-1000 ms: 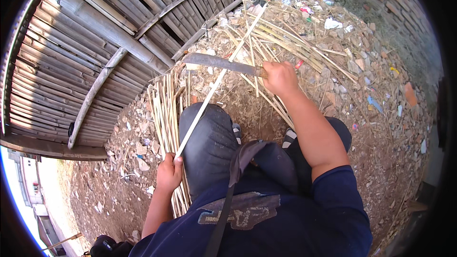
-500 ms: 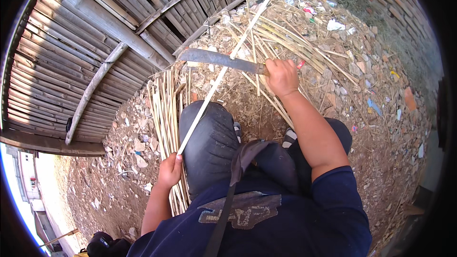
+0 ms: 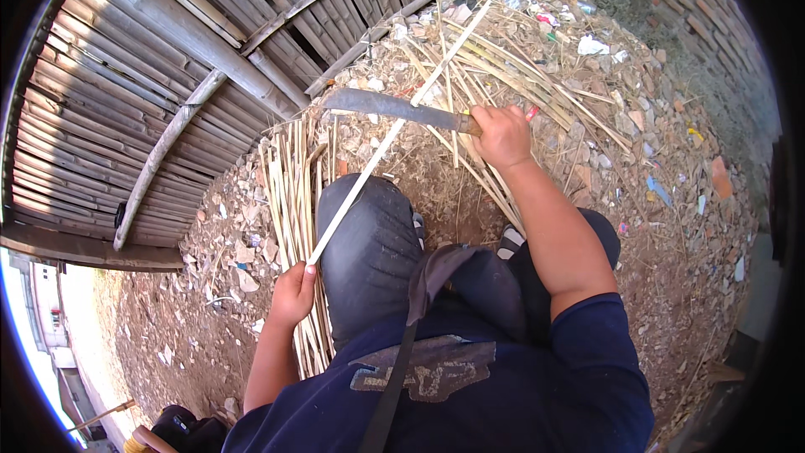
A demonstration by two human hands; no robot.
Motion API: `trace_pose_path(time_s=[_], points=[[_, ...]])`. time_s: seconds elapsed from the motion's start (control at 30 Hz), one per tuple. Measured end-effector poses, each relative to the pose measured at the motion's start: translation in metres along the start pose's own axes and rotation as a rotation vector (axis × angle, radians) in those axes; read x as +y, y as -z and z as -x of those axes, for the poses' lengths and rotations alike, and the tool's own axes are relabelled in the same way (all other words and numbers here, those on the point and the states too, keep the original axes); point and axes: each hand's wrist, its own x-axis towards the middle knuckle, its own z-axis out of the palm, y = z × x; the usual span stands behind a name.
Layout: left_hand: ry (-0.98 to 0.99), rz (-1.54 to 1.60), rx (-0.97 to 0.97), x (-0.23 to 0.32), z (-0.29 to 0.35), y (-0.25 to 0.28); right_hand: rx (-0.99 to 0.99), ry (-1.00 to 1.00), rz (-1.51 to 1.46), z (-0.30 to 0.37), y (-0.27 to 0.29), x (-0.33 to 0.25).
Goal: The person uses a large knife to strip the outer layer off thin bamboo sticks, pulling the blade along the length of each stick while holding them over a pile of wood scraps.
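My left hand (image 3: 293, 294) is closed on the near end of a long pale bamboo strip (image 3: 365, 174), which slants up and away to the right across my left knee. In my right hand (image 3: 502, 136) is the handle of a machete (image 3: 386, 106), its broad dark blade pointing left. The blade crosses the strip past my knee and hides a short piece of it; the two appear to touch. Beside my left leg lies a bundle of similar strips (image 3: 289, 193), partly under my left hand.
More split bamboo strips (image 3: 511, 75) lie scattered ahead on stony, littered ground. A bamboo slat wall (image 3: 109, 117) rises at the left, a brick wall (image 3: 696, 8) at the far right. A black bag (image 3: 189, 429) sits at lower left.
My left hand has shifted slightly up and left with the strip. The machete and my right hand have moved a little to the right.
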Motion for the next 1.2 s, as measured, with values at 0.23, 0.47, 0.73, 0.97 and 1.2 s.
trace_pose_path(time_s=[0.23, 0.47, 0.73, 0.97, 1.2], points=[[-0.116, -0.121, 0.262, 0.039, -0.011, -0.007, -0.044, 0.021, -0.024, -0.003, 0.003, -0.003], [-0.046, -0.317, 0.311, 0.029, -0.013, -0.017, -0.688, -0.186, -0.179, -0.022, 0.041, -0.015], [-0.106, -0.347, 0.245, 0.037, -0.008, -0.012, -0.921, -0.091, -0.050, -0.035, 0.058, -0.031], [-0.046, -0.172, 0.174, 0.042, -0.009, -0.018, -0.701, -0.268, -0.145, -0.019, 0.035, -0.034], [-0.074, -0.098, 0.168, 0.041, -0.011, -0.018, -0.295, -0.128, -0.070, 0.001, -0.004, -0.039]])
